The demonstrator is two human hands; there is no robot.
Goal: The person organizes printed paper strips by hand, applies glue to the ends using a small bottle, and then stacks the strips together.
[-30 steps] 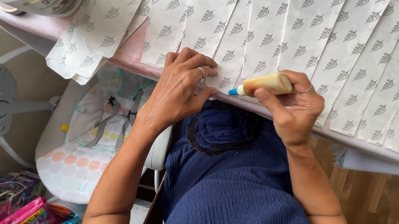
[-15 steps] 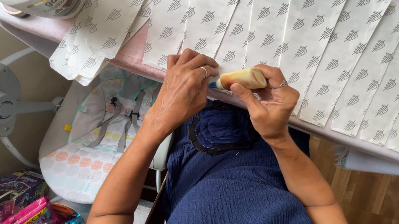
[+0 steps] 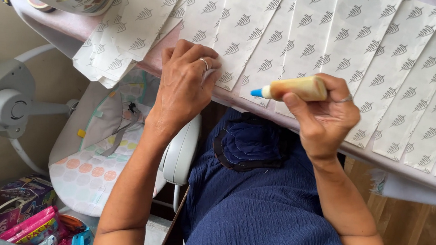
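- L hand (image 3: pixel 185 83): fingers curled, tips pressed down on edge of a white paper strip w/ leaf print (image 3: pixel 243 27), at table's near edge (image 3: pixel 419 164). Ring on one finger.
- R hand (image 3: pixel 324 115): wrapped round a yellowish glue bottle (image 3: pixel 300 89), blue nozzle pointing left, held just above near ends of strips, not touching paper.
- Strips lie side by side, overlapping, across whole table.
- Tub (image 3: pixel 78 0) at far left corner.
- Baby bouncer seat (image 3: pixel 98 150) below table, left of the navy-dressed lap.
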